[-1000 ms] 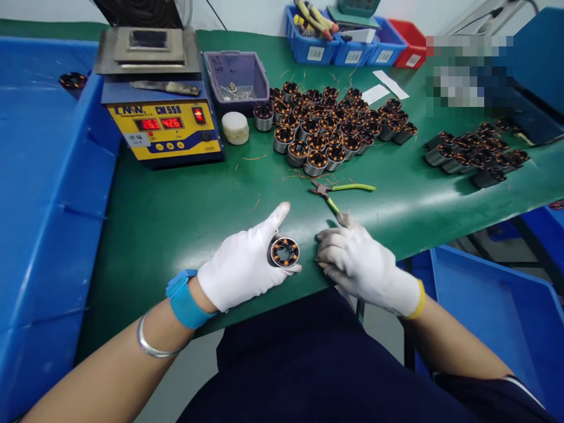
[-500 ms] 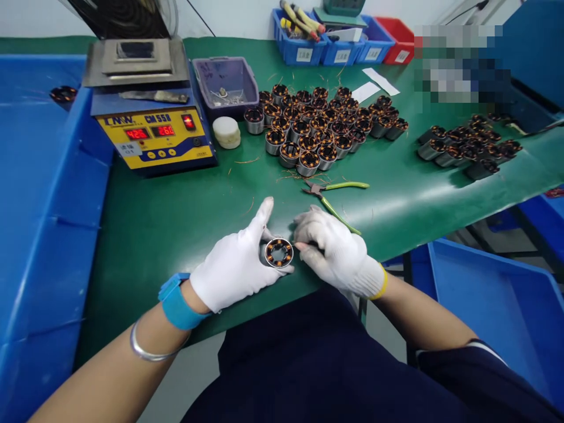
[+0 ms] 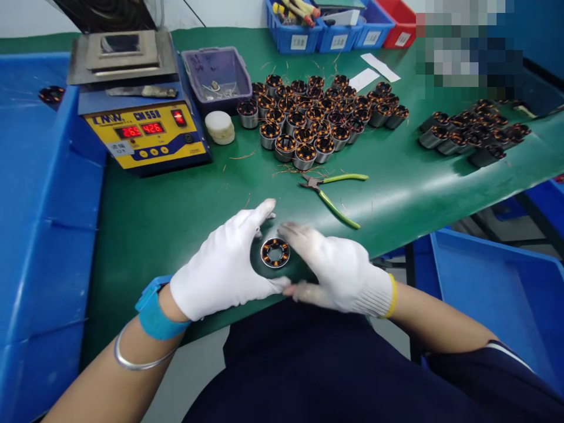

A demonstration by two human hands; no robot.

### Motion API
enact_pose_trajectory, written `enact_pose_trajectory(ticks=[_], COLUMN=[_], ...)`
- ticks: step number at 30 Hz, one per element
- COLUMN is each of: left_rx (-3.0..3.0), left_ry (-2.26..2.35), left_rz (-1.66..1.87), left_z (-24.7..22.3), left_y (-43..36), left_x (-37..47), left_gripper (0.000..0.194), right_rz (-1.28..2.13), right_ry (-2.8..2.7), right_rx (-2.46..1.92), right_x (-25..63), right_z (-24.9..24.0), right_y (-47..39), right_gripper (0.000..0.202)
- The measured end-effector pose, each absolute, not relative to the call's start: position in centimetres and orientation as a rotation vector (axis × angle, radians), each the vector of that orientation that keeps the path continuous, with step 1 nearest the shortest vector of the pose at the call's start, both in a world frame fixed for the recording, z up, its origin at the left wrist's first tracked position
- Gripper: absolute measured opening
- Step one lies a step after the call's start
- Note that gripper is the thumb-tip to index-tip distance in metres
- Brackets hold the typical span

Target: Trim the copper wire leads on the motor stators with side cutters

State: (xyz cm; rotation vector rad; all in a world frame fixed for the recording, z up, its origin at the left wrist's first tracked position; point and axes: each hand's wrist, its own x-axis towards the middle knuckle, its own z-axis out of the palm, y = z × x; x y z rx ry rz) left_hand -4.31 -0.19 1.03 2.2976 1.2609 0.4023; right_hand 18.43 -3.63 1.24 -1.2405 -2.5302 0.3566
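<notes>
A motor stator [image 3: 275, 252], a silver ring with copper windings inside, stands upright on the green table [image 3: 176, 200] near its front edge. My left hand [image 3: 227, 264], in a white glove, curves around its left side with thumb and fingers spread and a gap to the ring. Across from it, my gloved right hand [image 3: 332, 267] is open too, slightly blurred, its fingers and thumb apart to the right of the stator. Neither hand appears to grip it. Cutting pliers with green handles [image 3: 330, 194] lie open behind my right hand.
Several stators [image 3: 308, 117] stand grouped behind the pliers, with another group [image 3: 476, 132] farther right. A yellow-fronted solder pot [image 3: 145, 129], purple bin [image 3: 215, 79] and white round tub [image 3: 220, 127] stand at the left. Blue trays flank the table; copper wire scraps lie about.
My left hand has loosened from around the stator. My right hand has opened from a pinch beside it, its fingers spreading apart. The camera view has shifted slightly.
</notes>
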Motion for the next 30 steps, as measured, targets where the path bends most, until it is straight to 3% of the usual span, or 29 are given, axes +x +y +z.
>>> enact_pose_trajectory(ticks=[3,5,9,14,17,20,24,25,30], left_rx=[2.344,2.337,2.309,2.340,2.292,2.230,2.181,2.181,2.245], left_ry=[1.180,1.129,1.086,1.002,1.050,1.130,1.195,1.198,1.165], left_rz=[0.470,0.471,0.457,0.515,0.514,0.466,0.400,0.387,0.408], left_z=[1.0,1.0,1.1,0.9,0.7,0.7,0.7,0.6,0.3], left_y=[-0.4,-0.3,0.1,0.1,0.1,0.2,0.3,0.3,0.5], left_x=[-4.3,-4.2,-3.8,-3.5,-3.4,-3.5,-3.6,-3.6,-3.6], left_gripper=[0.066,0.049,0.042,0.025,0.024,0.031,0.039,0.039,0.039], right_rz=[0.368,0.374,0.448,0.875,1.013,0.790,0.539,0.539,0.618], right_ry=[-2.570,-2.574,-2.607,-2.450,-2.375,-2.296,-2.368,-2.420,-2.525], right_rx=[-1.328,-1.327,-1.316,-1.341,-1.453,-1.492,-1.263,-1.262,-1.438], right_x=[18.0,18.0,18.2,19.9,22.1,23.0,20.7,19.9,17.7], right_z=[-1.0,-2.0,-1.6,0.2,1.3,2.6,2.8,2.4,-0.8], right_y=[-3.2,-2.8,-2.1,-0.9,-0.7,-1.7,-3.3,-3.5,-3.0], right_gripper=[0.048,0.038,0.034,0.025,0.022,0.023,0.080,0.083,0.038])
